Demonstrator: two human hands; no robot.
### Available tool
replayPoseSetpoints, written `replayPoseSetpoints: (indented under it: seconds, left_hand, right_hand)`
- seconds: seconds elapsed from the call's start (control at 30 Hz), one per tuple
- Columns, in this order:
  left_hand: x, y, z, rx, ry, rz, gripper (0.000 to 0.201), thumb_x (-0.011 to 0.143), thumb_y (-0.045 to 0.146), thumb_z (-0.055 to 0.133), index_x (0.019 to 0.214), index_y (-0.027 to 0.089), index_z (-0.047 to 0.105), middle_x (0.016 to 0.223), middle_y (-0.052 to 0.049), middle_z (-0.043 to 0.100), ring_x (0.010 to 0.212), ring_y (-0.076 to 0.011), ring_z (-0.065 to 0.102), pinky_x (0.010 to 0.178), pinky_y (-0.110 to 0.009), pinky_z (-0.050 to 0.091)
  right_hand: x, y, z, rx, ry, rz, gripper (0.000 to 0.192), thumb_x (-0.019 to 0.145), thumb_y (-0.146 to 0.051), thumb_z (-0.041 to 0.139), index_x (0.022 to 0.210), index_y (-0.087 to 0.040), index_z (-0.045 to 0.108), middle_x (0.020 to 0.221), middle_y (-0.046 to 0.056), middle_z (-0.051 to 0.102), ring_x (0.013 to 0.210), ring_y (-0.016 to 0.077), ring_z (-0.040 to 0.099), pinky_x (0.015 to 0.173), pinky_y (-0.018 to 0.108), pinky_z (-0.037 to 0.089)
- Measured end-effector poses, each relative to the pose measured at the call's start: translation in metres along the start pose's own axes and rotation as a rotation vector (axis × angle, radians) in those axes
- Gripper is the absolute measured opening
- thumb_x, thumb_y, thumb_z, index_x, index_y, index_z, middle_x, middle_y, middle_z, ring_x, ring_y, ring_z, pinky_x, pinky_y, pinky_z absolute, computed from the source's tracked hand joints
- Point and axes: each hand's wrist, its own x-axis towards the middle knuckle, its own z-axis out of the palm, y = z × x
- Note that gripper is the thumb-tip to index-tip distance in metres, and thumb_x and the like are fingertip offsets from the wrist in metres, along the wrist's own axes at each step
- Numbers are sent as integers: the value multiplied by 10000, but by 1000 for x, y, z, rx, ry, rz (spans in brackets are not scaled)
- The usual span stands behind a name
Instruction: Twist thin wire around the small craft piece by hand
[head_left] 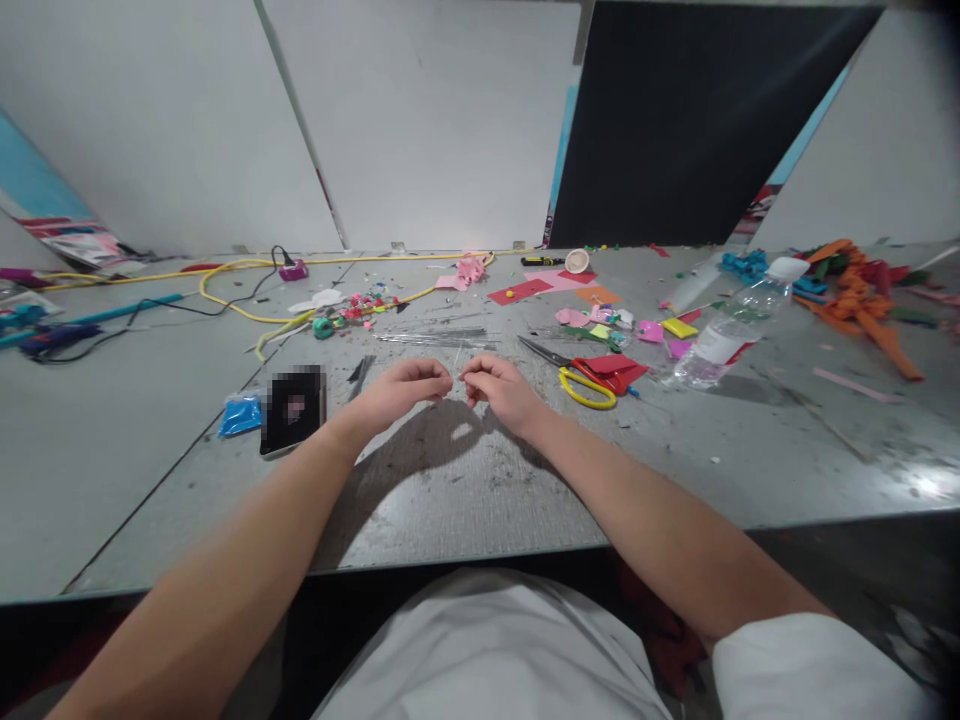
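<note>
My left hand (411,387) and my right hand (498,390) are close together above the grey table, with a small gap between the fingertips. Thumb and fingers are pinched on each. A thin pale strand (459,352) shows by the fingertips; what either hand grips is too small to make out. Just beyond them lie several thin wires (431,337). To the right of my right hand are scissors (587,388) with yellow and red handles, their dark blades pointing toward the back left, and a red piece of paper (613,368) by the handles.
A phone-like black device (294,410) and a blue packet (240,416) lie left. A clear plastic bottle (739,325) stands right, before orange ribbon-like strips (855,290). Behind are colored scraps (520,291), a yellow cable (225,268), a box cutter (542,261) and a tape roll (577,261).
</note>
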Motion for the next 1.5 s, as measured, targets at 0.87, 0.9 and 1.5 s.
replayPoseSetpoints:
  seconds: [0.87,0.9,1.5]
  left_hand:
    - [0,-4,-6,-294,-91,-20,230,778,336,923,911,181,818,752,-20,697,736,-149,622,727,-298,489]
    - [1,-4,-6,-306,-99,-25,224,776,324,923,917,180,826,759,-23,701,740,-149,627,727,-298,493]
    - [-1,-3,-1,-455,-252,-171,218,795,365,861,719,179,779,754,-67,671,751,-193,607,742,-345,537]
  right_hand:
    - [-3,1,-1,-273,21,-266,131,950,-349,631,907,-253,709,773,-2,630,743,191,562,751,351,442]
    - [-4,1,-2,-314,23,-309,129,954,-335,619,899,-256,705,789,5,636,772,200,566,782,360,444]
    - [-15,-7,3,-461,-70,-568,220,1093,-322,517,939,-292,672,953,60,702,969,252,624,1001,435,479]
